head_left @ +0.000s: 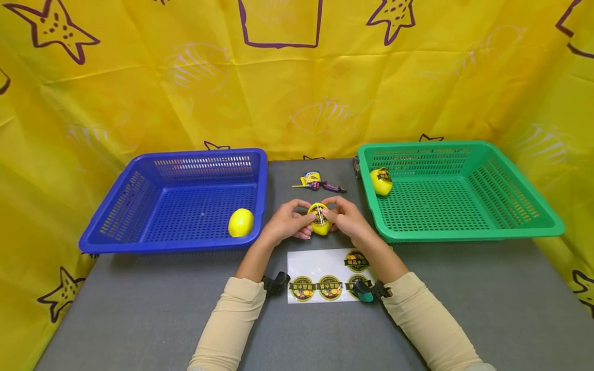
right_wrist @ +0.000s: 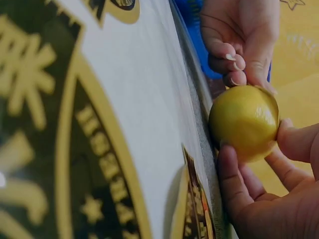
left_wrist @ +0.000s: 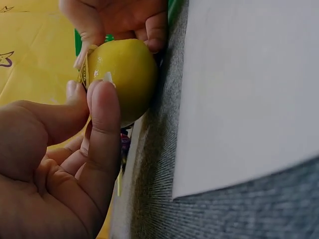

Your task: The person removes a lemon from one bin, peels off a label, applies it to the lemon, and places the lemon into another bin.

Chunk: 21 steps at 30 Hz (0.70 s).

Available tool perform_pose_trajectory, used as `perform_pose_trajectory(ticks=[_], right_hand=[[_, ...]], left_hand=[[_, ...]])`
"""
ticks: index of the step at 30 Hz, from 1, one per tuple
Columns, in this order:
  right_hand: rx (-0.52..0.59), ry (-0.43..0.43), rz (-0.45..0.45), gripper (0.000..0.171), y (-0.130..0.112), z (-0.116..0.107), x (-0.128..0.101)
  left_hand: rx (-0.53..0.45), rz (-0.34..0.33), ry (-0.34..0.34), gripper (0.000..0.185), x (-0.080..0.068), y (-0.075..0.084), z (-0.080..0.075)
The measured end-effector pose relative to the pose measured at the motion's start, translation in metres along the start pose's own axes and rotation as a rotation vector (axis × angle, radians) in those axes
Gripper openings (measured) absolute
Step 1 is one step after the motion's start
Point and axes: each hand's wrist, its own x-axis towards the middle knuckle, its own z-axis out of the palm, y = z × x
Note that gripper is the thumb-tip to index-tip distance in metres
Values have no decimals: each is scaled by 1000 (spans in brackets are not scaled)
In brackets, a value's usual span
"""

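Between both hands a yellow lemon (head_left: 321, 227) is held just above the grey table, behind the sticker sheet. A round black-and-gold sticker (head_left: 318, 213) lies over its upper face; in the left wrist view the edge of the sticker (left_wrist: 84, 74) stands slightly off the skin. My left hand (head_left: 292, 220) holds the lemon's left side, thumb at the sticker. From the other side my right hand (head_left: 345, 217) grips the lemon, its thumb on the sticker and its fingers around the fruit (right_wrist: 243, 122). The lemon's underside is hidden in the head view.
A blue basket (head_left: 174, 246) at left holds one lemon (head_left: 241, 222). In the green basket (head_left: 468, 235) at right lies a stickered lemon (head_left: 381, 182). Wrapped candies (head_left: 312, 180) lie behind the hands. The white sticker sheet (head_left: 315, 262), with several stickers, lies in front, partly under the right forearm.
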Motion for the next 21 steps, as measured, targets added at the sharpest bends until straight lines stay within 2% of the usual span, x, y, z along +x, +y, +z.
perform_pose_trajectory(ticks=[7,11,14,17,21], right_hand=[[109,-21,-22,32,3,-1,3],[135,-14,-17,33,6,-2,2],[134,-10,-3,33,6,-2,1],[73,0,-21,32,5,1,0],[-165,37,-141,38,1,5,-3]], left_hand=[[-24,35,-16,36,-3,-1,-7],[-39,39,-48,37,-4,-5,-10],[-21,38,-45,36,-4,-6,-11],[11,40,-9,34,-3,-7,-10],[62,48,56,30,-2,-6,-7]])
